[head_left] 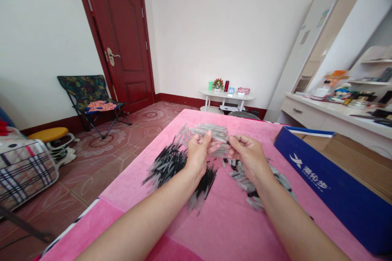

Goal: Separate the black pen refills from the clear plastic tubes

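Note:
My left hand [198,151] and my right hand [247,153] are raised close together over a pink table [214,220]. Both pinch the same thin clear pen barrel [219,142], the left at one end, the right at the other. Under and left of my left hand lies a heap of black pen refills [171,163]. Behind the hands lies a pile of clear barrels [208,129]. A scatter of grey caps and small black parts [245,179] lies under my right hand.
An open blue cardboard box [333,179] stands on the table's right side. A folding chair [88,98] and a red door [119,36] are at the left. A small white table [226,97] stands by the far wall, a white desk [337,116] at the right.

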Tool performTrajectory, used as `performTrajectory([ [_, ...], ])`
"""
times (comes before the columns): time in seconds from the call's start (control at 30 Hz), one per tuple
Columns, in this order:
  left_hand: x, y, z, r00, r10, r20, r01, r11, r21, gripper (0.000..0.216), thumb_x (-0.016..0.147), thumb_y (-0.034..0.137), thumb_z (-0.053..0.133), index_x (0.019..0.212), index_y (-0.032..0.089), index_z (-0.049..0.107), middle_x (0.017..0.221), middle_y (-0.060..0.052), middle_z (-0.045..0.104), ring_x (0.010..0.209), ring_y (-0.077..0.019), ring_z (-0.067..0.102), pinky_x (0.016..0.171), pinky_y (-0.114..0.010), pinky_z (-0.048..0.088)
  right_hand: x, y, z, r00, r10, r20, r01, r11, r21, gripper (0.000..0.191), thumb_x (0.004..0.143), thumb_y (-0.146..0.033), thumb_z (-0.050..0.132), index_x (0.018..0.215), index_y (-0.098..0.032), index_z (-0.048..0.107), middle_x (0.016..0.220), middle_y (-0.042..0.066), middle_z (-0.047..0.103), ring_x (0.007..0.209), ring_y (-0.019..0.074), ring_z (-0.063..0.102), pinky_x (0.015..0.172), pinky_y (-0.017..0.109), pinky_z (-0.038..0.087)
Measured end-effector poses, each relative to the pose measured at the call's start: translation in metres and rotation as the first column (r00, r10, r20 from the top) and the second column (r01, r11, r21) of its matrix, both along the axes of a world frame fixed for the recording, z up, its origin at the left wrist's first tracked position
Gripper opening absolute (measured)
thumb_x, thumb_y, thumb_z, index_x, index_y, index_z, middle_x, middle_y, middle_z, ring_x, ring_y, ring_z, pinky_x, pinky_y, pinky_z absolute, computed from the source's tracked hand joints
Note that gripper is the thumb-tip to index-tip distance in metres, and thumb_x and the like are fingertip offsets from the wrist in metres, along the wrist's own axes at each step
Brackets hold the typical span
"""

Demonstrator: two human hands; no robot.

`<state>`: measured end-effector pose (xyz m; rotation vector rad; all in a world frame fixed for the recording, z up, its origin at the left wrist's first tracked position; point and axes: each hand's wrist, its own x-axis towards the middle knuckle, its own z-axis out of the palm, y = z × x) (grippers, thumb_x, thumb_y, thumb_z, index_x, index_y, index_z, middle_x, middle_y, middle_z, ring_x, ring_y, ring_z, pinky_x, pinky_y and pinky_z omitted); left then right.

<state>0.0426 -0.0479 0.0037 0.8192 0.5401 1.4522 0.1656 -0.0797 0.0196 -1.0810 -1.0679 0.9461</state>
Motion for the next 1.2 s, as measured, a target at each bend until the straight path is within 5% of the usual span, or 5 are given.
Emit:
performTrajectory([
  [1.2,0.0026,-0.0018,-0.0021,1.000,0.023,0.015,-0.023,1.000,0.020,0.030,0.065,0.033,0.067,0.077,0.014,0.047,0.066,0.000,0.060,0.058,-0.0128,0.064,0.060,-0.027,0.054,-0.0038,0.0021,-0.0095,0.997,-0.066,0.047,0.061,0.993,0.098,0.028,0.064,-0.042,0.066,0.068,-0.016,0.056,0.056,-0.002,0.060,0.039,0.0070,0.050,0.038,0.018,0.041],
])
